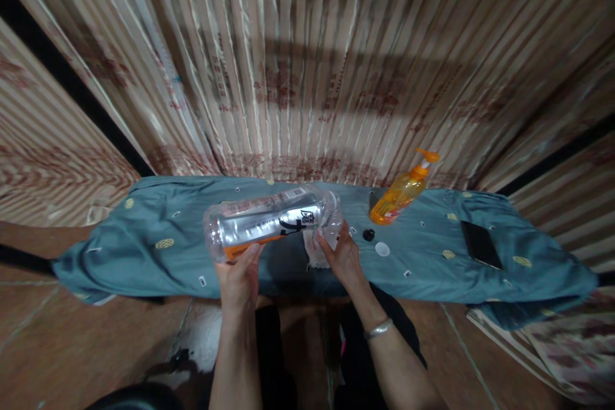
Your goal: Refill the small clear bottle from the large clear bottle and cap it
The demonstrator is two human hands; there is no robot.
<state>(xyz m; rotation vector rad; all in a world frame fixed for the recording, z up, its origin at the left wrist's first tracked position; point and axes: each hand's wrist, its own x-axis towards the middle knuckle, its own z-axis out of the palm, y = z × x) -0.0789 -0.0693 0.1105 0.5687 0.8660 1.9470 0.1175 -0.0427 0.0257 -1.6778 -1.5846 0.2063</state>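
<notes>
A large clear plastic bottle [269, 221] with a silver and orange label lies sideways in the air above the cloth-covered table. My left hand [240, 275] grips its base end from below, the thumb on the label. At the other end, my right hand [342, 255] has its fingers closed on a crumpled whitish, translucent thing [317, 253] beside the bottle's neck; whether this is a cloth or plastic is unclear. Right of that hand, a small black object [368, 234] and a white disc [382, 249] lie on the cloth.
An orange pump bottle [401, 195] stands farther back on the teal patterned cloth [173, 224]. A dark flat object [481, 245] lies at the right. Striped curtains [307, 77] hang behind the table, with black poles at both sides. My knees are under the front edge.
</notes>
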